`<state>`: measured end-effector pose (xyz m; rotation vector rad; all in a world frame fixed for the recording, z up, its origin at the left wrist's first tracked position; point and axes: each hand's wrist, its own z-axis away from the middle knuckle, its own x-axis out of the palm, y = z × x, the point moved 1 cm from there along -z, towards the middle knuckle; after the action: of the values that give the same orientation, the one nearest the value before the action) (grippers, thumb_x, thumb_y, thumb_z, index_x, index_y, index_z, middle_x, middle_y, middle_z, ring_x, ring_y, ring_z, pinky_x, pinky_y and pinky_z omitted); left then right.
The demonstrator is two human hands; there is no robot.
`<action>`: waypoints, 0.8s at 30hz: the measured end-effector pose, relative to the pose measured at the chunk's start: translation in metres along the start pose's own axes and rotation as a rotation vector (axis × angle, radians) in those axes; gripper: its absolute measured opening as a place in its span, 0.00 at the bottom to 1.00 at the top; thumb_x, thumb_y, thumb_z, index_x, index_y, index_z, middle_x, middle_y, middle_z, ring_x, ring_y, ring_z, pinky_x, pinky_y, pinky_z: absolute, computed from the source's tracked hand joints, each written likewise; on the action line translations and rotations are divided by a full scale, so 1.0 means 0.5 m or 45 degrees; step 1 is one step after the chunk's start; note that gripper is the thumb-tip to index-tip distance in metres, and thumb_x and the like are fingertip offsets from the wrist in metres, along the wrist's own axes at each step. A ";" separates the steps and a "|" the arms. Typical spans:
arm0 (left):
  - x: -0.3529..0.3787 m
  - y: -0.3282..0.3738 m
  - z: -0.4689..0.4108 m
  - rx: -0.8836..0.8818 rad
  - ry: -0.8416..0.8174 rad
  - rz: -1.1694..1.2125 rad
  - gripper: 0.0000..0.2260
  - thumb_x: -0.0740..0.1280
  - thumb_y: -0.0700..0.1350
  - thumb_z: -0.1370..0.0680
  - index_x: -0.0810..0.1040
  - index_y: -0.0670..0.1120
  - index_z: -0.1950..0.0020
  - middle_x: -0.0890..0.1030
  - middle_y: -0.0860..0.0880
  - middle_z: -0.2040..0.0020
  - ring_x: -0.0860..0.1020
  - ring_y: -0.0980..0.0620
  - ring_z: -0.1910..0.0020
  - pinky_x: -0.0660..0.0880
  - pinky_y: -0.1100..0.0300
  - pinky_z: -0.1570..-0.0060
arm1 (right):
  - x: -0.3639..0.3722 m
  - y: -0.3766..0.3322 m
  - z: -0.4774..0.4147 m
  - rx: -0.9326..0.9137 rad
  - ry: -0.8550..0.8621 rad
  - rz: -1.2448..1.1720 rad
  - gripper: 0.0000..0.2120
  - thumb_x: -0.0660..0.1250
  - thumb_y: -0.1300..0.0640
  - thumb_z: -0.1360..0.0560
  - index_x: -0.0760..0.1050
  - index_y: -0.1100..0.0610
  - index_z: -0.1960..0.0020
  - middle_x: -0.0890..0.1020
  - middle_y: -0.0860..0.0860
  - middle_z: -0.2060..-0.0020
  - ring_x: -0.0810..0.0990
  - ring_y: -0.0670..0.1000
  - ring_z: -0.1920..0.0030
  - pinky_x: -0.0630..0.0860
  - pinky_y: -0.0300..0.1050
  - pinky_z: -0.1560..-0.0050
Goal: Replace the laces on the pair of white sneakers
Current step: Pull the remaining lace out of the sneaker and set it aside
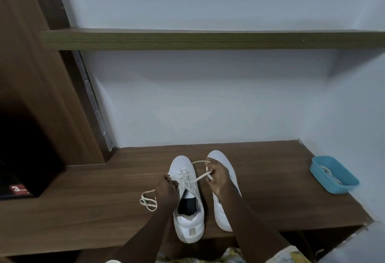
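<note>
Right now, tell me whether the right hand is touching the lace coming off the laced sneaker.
Touching. The head view shows the right hand pinching the lace, which runs straight from the laced sneaker into its curled fingers.

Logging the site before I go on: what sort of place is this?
Probably a home, perhaps a bedroom or storage nook: a built-in wooden counter against a plain painted wall, a wooden shelf above it, and a tall wood cabinet at the left.
</note>
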<state>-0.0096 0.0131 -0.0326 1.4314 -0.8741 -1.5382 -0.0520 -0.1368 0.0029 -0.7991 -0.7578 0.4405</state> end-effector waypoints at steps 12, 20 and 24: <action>-0.017 -0.008 -0.021 -0.108 -0.070 0.124 0.09 0.62 0.33 0.27 0.73 0.44 0.50 0.77 0.44 0.58 0.77 0.42 0.54 0.71 0.58 0.58 | 0.009 0.059 0.027 -0.518 0.087 1.507 0.28 0.59 0.65 0.24 0.57 0.58 0.25 0.62 0.56 0.28 0.65 0.55 0.30 0.63 0.46 0.33; -0.025 0.013 0.006 0.677 -0.241 -1.143 0.14 0.56 0.48 0.19 0.76 0.55 0.36 0.78 0.55 0.38 0.74 0.54 0.38 0.50 0.50 0.28 | -0.016 0.082 0.070 -0.901 -0.115 1.993 0.25 0.62 0.56 0.25 0.64 0.50 0.28 0.57 0.50 0.25 0.56 0.53 0.25 0.53 0.52 0.27; -0.019 0.008 -0.001 0.696 -0.183 -1.111 0.13 0.57 0.48 0.19 0.80 0.49 0.45 0.83 0.48 0.49 0.78 0.48 0.46 0.59 0.50 0.30 | -0.024 0.094 0.080 -1.190 -0.042 2.220 0.16 0.59 0.43 0.35 0.81 0.47 0.56 0.82 0.44 0.57 0.82 0.48 0.56 0.76 0.52 0.54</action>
<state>-0.0086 0.0201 -0.0254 2.3219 -0.8320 -2.1489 -0.0935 -0.0953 -0.0200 -2.2831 -0.0357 1.6933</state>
